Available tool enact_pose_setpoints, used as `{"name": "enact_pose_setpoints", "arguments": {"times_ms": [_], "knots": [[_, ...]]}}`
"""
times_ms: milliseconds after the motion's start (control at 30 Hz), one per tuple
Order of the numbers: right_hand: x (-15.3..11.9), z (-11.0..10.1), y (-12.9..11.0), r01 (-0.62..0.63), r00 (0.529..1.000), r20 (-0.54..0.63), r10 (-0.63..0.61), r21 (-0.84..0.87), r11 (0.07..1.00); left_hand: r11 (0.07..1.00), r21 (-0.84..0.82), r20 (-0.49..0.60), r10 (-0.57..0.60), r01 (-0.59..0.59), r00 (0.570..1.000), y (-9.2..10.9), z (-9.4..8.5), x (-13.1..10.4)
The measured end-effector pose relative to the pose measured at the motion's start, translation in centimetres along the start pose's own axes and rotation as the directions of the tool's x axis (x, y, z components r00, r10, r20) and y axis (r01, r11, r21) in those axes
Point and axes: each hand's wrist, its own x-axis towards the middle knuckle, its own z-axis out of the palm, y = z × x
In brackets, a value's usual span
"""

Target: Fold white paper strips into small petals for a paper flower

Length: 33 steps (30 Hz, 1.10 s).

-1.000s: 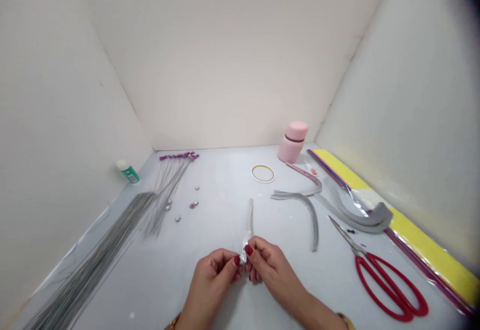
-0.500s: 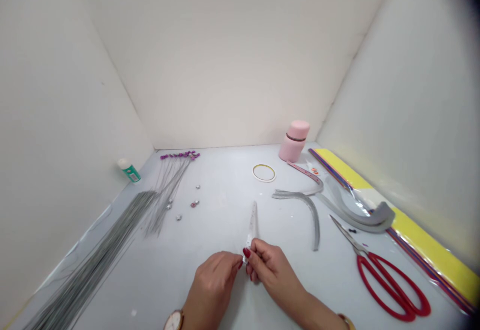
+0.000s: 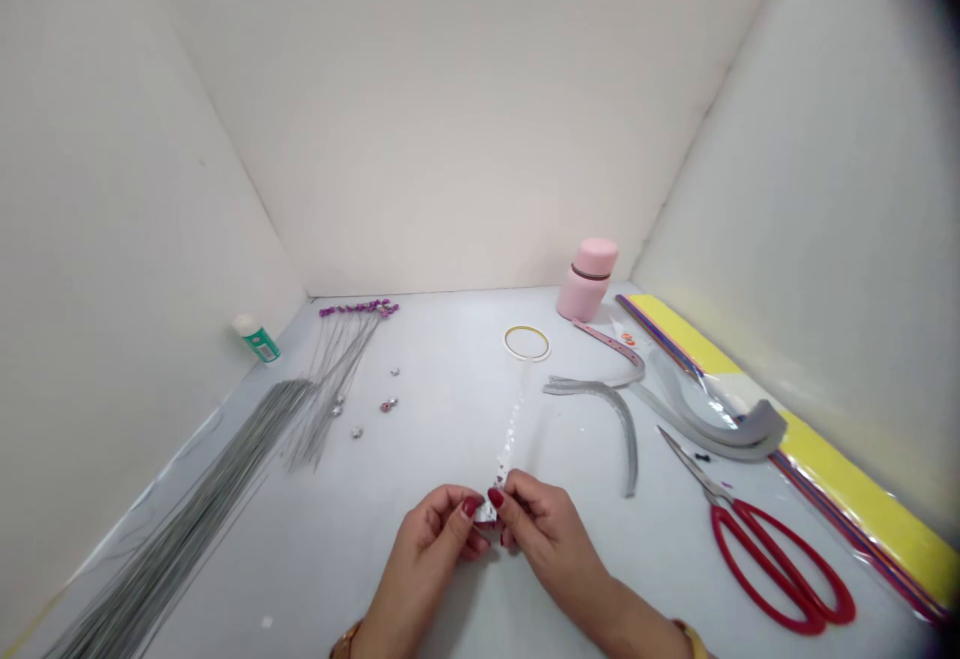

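Low in the middle of the view, both hands pinch the near end of a narrow paper strip (image 3: pixel 511 431), pale and shiny with small marks. My left hand (image 3: pixel 439 529) is closed, thumb and fingertips on the strip's folded end. Right beside it, my right hand (image 3: pixel 544 529) is also closed on the strip. The strip's far part rises away from me toward a ring of tape (image 3: pixel 527 343) on the table. How the end is folded is partly hidden by my fingers.
On the left lie grey wires (image 3: pixel 202 509), purple-tipped stems (image 3: pixel 360 310), small silver folded pieces (image 3: pixel 356 432) and a glue stick (image 3: pixel 257 338). On the right are red-handled scissors (image 3: pixel 780 559), grey strips (image 3: pixel 626 429), yellow paper packs (image 3: pixel 832 469) and a pink bottle (image 3: pixel 586 281).
My left hand has turned, so its thumb now shows on the strip's end. The strip has tilted right and catches more light. My right hand has hardly moved.
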Motion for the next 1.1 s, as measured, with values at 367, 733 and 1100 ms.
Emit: {"name": "enact_pose_setpoints", "arguments": {"times_ms": [367, 733, 1100], "knots": [[-0.1, 0.3, -0.1, -0.047, 0.998, 0.041, 0.042, 0.137, 0.99, 0.762, 0.548, 0.011, 0.406, -0.345, 0.914, 0.7, 0.1, -1.1], [-0.1, 0.0, -0.1, -0.027, 1.0, 0.016, 0.026, 0.064, 0.998, 0.945, 0.289, -0.039, 0.169, -0.15, 0.985, 0.2, 0.0, -0.5], [0.1, 0.1, 0.1, -0.096, 0.995, 0.019, 0.094, 0.153, 0.983, 1.0, -0.005, -0.041, 0.02, -0.02, 0.999, 0.5, -0.2, 0.0]]}}
